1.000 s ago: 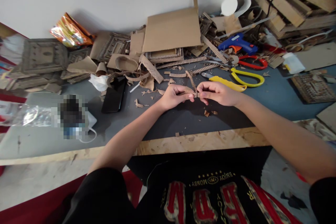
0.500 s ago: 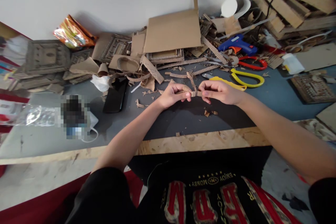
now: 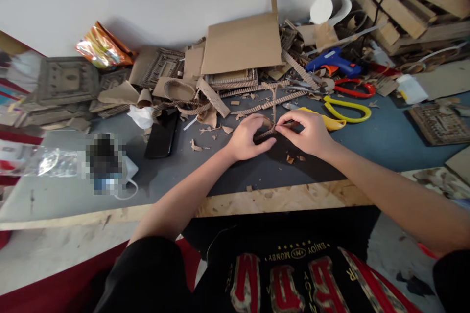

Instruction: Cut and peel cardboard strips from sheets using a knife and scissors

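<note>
A thin corrugated cardboard strip (image 3: 267,133) is between my two hands, low over the mat. My left hand (image 3: 246,139) is curved around its left end, with the thumb held apart from the bent fingers. At the strip's right part, my right hand (image 3: 306,132) pinches with thumb and forefinger. Another narrow corrugated length (image 3: 274,102) rises from the pinch point toward the back; how they join is too small to tell. Behind my hands lies a loose corrugated strip (image 3: 253,109). A yellow-handled cutter (image 3: 336,122) sits just beyond my right hand.
Yellow-handled scissors (image 3: 348,111), red-handled scissors (image 3: 354,89) and a blue glue gun (image 3: 332,62) lie to the right. A cardboard sheet (image 3: 242,44) tops the scrap pile at the back. Leftward are a black phone (image 3: 160,134) and a white mask (image 3: 130,168).
The cardboard piece has turned between my hands and its upright length now stands straighter. My left thumb has moved off it; my right fingers have shifted left to the joint.
</note>
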`<state>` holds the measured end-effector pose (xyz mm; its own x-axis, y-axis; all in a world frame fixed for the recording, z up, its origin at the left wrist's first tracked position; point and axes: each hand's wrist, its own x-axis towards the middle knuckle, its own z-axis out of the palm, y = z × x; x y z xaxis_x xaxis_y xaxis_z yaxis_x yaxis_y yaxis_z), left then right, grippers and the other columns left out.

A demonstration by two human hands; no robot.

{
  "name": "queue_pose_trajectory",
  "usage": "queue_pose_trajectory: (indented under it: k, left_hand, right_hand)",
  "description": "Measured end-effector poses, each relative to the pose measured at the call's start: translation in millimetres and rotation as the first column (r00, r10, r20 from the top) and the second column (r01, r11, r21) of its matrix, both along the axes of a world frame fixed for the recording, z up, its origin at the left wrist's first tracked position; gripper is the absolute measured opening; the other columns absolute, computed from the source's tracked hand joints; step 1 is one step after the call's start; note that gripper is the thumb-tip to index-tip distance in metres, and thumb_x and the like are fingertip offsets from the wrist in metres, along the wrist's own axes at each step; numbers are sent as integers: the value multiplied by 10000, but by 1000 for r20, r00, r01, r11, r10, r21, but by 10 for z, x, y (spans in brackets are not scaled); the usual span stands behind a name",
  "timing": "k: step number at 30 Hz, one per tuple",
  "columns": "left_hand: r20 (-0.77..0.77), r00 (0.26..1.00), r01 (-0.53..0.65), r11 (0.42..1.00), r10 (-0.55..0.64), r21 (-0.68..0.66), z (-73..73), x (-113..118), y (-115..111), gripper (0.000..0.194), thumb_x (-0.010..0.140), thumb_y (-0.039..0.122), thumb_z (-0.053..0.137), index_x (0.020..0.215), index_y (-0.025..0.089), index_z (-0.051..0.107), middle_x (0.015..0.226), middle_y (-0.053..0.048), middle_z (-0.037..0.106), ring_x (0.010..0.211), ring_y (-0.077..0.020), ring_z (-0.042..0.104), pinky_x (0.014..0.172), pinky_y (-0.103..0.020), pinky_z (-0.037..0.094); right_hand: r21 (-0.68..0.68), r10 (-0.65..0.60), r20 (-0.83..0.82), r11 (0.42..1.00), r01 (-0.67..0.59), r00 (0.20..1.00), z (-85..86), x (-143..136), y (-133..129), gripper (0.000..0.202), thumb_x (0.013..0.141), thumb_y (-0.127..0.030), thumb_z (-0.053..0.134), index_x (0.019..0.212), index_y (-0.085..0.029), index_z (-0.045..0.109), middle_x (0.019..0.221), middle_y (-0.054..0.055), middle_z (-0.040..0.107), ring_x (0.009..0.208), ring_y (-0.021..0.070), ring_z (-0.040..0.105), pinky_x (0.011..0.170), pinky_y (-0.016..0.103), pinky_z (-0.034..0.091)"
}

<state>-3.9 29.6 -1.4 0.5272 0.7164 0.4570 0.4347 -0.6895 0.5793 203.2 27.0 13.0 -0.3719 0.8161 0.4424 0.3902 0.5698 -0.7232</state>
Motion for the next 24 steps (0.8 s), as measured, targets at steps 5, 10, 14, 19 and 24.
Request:
queue_pose_trajectory:
  k: [5,10,14,19,24]
  left_hand:
    - [-189,966,-134,969,175,210,-69,58,-50,410,899,556,544,840,156,609,943,-129,697,1011,-253,638,894,-383,485]
    - [-264,951,-65,939,160,337,-104,35,-29,391,993,442,404,815,167,617,845,-92,696,961,-209,641,817,-316,468]
    - [-259,959,-8,924,115,381,-116,25,-13,370,1007,398,385,833,172,621,819,-73,687,957,-193,629,816,-301,452]
    - [-265,963,42,942,51,332,-99,33,-9,383,1014,397,365,831,177,619,795,-60,681,958,-192,622,825,-304,444]
    - [-273,962,66,948,23,310,-72,35,-11,408,1019,413,336,839,178,618,796,-61,679,973,-193,618,819,-304,440]
  right_hand:
    - [96,114,107,988,-124,988,-41,13,9,98,894,-263,584,843,-213,651,853,37,703,797,180,643,746,325,501]
    - [88,171,134,979,-184,976,-67,24,30,71,925,-239,517,876,-217,563,867,38,639,797,173,593,730,315,464]
    - [103,234,209,960,-259,950,-71,32,42,48,935,-200,457,891,-218,464,868,39,539,784,167,519,710,298,431]
    - [62,307,254,941,-332,917,-13,56,39,99,941,-174,420,863,-224,388,848,23,464,744,155,446,697,293,391]
    - [7,360,245,928,-373,900,37,93,36,117,934,-153,414,853,-225,369,841,15,445,735,145,428,697,278,378]
